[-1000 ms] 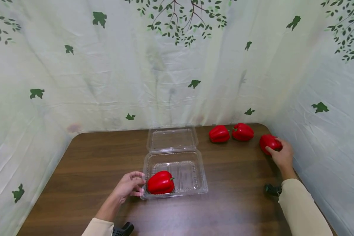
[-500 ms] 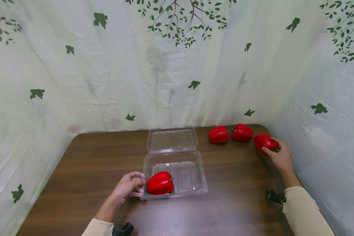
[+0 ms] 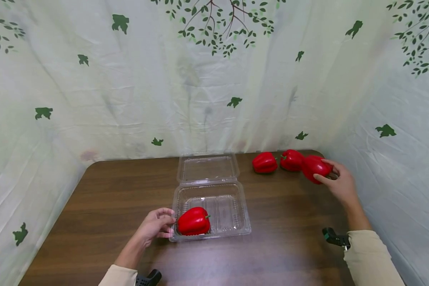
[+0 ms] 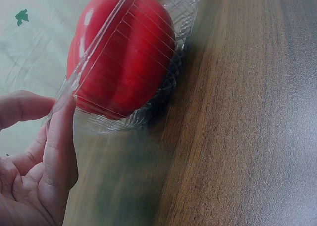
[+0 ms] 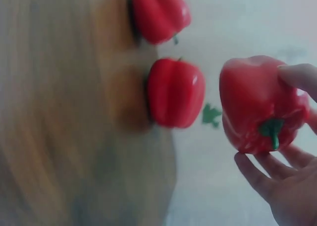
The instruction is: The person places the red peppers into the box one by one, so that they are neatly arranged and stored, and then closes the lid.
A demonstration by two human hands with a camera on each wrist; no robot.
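Observation:
My right hand [image 3: 339, 182] grips a red bell pepper [image 3: 315, 168], thumb on one side and fingers on the other; its green stem shows in the right wrist view, where the pepper [image 5: 262, 99] appears lifted off the table. At the left edge of a clear plastic clamshell container [image 3: 232, 206], my left hand [image 3: 157, 225] pinches the rim between thumb and fingers, plainly seen in the left wrist view [image 4: 44, 151]. Inside the container's left front part lies another red bell pepper [image 3: 194, 221]. The hinged lid [image 3: 208, 169] lies opened back, away from me.
Two more red bell peppers, one at the left [image 3: 265, 163] and one at the right [image 3: 290, 160], lie near the back edge of the brown wooden table [image 3: 128, 190]. A pale curtain [image 3: 146, 87] with leaf prints rises behind the table and along its sides.
My right hand has carried its bell pepper leftward from the table's right edge, and it now partly overlaps a resting pepper in the head view. My left hand stays on the container's rim.

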